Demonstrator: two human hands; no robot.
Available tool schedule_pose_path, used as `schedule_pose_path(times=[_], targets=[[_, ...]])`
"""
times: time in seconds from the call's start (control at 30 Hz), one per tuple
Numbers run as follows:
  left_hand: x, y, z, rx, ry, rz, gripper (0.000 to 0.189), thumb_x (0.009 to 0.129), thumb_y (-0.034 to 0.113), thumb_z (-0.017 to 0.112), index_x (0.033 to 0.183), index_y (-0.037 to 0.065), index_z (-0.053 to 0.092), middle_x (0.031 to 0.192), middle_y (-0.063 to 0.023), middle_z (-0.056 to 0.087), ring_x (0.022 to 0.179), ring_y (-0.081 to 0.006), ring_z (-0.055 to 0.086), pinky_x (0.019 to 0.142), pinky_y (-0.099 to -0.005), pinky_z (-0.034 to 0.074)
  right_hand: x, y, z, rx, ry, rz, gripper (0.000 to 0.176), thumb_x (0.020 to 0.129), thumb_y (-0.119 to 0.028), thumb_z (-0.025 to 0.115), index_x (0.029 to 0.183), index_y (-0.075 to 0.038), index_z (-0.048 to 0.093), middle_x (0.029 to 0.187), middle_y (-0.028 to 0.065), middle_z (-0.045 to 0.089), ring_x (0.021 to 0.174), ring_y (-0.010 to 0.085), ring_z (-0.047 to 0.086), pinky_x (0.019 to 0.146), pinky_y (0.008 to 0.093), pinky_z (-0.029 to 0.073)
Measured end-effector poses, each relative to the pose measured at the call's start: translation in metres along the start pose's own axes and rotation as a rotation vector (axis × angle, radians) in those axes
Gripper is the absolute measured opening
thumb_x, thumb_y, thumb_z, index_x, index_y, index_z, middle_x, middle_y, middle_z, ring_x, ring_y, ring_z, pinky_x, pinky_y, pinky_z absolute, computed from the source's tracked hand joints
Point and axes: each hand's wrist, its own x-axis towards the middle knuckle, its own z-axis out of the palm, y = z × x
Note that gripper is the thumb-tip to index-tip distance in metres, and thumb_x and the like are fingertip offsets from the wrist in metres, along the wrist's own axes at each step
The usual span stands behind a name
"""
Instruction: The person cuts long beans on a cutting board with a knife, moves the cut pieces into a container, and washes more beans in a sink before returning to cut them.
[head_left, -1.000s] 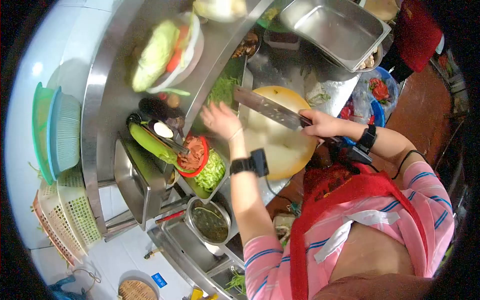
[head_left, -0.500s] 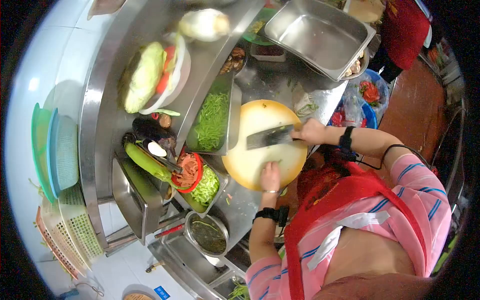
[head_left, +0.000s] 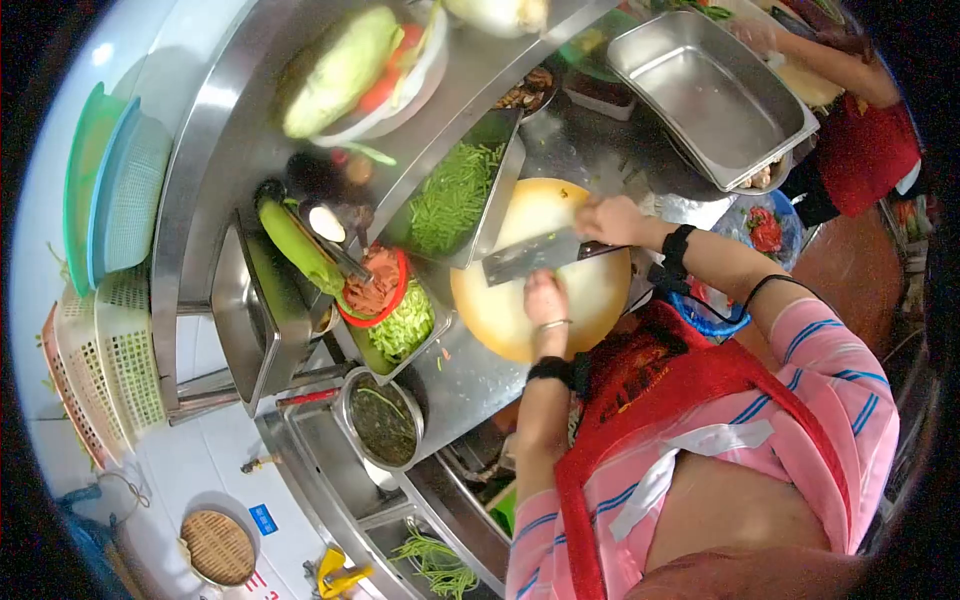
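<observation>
A round cutting board (head_left: 590, 315), pale with a yellow-brown rim, stands on the metal counter. On it lies a broad, dark-bladed cleaver (head_left: 530, 258), its dark handle toward the right. My right hand (head_left: 612, 220) is just beyond the handle, over the board's far right edge. Its fingers are curled and smeared by motion, and the handle shows below them. My left hand (head_left: 546, 300) rests on the board with fingers bunched together, fingertips right at the near edge of the blade. I cannot tell what the left fingers hold.
A metal tray of cut green pieces (head_left: 455, 200) adjoins the board. Chopped pale-green vegetable (head_left: 402, 335) and a red-rimmed bowl of sliced meat (head_left: 378, 285) stand left. An empty steel pan (head_left: 710, 100) is beyond; a co-worker's arm (head_left: 835, 70) reaches in at far right.
My right hand has moved from the cleaver's handle to just beyond it. My left hand has moved up to the blade's near edge. The view has shifted, and a co-worker's arm now shows.
</observation>
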Motion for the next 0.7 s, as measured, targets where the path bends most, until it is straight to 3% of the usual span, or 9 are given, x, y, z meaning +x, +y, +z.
schedule_pose_path(times=[0.13,0.2,0.33,0.4,0.43,0.5,0.53,0.6,0.7], targets=[[-0.002,-0.003,0.005,0.088,0.077,0.009,0.014,0.069,0.012,0.061,0.080,0.007,0.054,0.077,-0.0131,0.058,0.070,-0.0320,0.057,0.062,-0.0412,0.047,0.012,0.025,-0.036,-0.038,0.050,0.727,0.030,0.079,-0.017,0.050,0.107,-0.010,0.057,0.104,0.0155,0.055,0.093,0.0321,0.056,0.079,0.0413,0.047],[0.001,-0.008,-0.007,0.088,0.087,-0.001,0.015,0.069,0.013,0.062,0.080,0.007,0.054,0.075,-0.0135,0.058,0.067,-0.0322,0.057,0.060,-0.0406,0.048,0.011,0.092,0.022,0.133,0.413,0.827,0.032,0.076,-0.010,0.048,0.108,-0.009,0.056,0.111,0.0186,0.051,0.099,0.0333,0.053,0.085,0.0421,0.045],[0.041,0.027,-0.110,-0.110,0.302,-0.183,0.022,0.069,0.014,0.065,0.086,0.004,0.055,0.073,-0.0129,0.058,0.062,-0.0279,0.057,0.059,-0.0365,0.047,0.011,0.091,0.002,-0.169,0.302,0.718,0.034,0.076,-0.008,0.047,0.109,-0.009,0.055,0.110,0.0194,0.051,0.102,0.0333,0.051,0.084,0.0438,0.044],[0.072,0.009,-0.129,-0.256,0.502,-0.084,0.030,0.071,0.016,0.067,0.094,0.002,0.055,0.080,-0.0134,0.057,0.068,-0.0252,0.057,0.063,-0.0346,0.047,0.019,0.081,-0.017,-0.226,-0.032,0.715,0.029,0.078,-0.008,0.046,0.106,-0.006,0.054,0.104,0.0178,0.054,0.099,0.0337,0.052,0.080,0.0448,0.044],[0.078,0.009,-0.137,-0.256,0.551,-0.084,0.033,0.072,0.018,0.068,0.097,0.001,0.055,0.085,-0.0139,0.057,0.072,-0.0242,0.056,0.065,-0.0340,0.047,0.026,0.080,-0.011,-0.223,-0.037,0.682,0.029,0.078,-0.008,0.046,0.106,-0.006,0.054,0.104,0.0178,0.054,0.099,0.0337,0.052,0.080,0.0448,0.044],[0.073,0.003,-0.154,-0.310,0.547,-0.150,0.039,0.074,0.021,0.068,0.102,-0.001,0.054,0.096,-0.0145,0.056,0.080,-0.0225,0.055,0.070,-0.0329,0.047,0.039,0.073,0.002,-0.176,0.588,0.470,0.018,0.083,-0.018,0.049,0.095,-0.005,0.053,0.093,0.0176,0.054,0.085,0.0357,0.052,0.073,0.0465,0.041],[0.062,-0.006,-0.153,-0.277,0.518,-0.142,0.036,0.074,0.021,0.068,0.100,0.000,0.055,0.093,-0.0136,0.057,0.077,-0.0215,0.055,0.070,-0.0327,0.047,0.052,0.048,-0.012,-0.111,0.704,0.312,0.015,0.083,-0.018,0.049,0.091,-0.006,0.053,0.087,0.0147,0.054,0.081,0.0340,0.052,0.069,0.0458,0.041],[0.029,-0.040,-0.128,-0.247,0.483,-0.168,0.028,0.076,0.022,0.066,0.096,0.004,0.059,0.084,-0.0093,0.062,0.073,-0.0178,0.059,0.068,-0.0308,0.048,0.082,-0.001,-0.037,0.132,0.722,0.133,0.015,0.082,-0.016,0.052,0.094,-0.006,0.053,0.087,0.0121,0.055,0.082,0.0315,0.053,0.068,0.0443,0.040],[-0.047,-0.046,-0.133,-0.243,0.341,-0.368,0.022,0.077,0.021,0.063,0.092,0.005,0.062,0.080,-0.0137,0.064,0.067,-0.0216,0.063,0.063,-0.0310,0.049,0.130,-0.043,-0.059,0.020,0.706,-0.187,0.018,0.079,-0.010,0.055,0.097,-0.007,0.054,0.091,0.0108,0.056,0.084,0.0308,0.054,0.069,0.0422,0.042]])
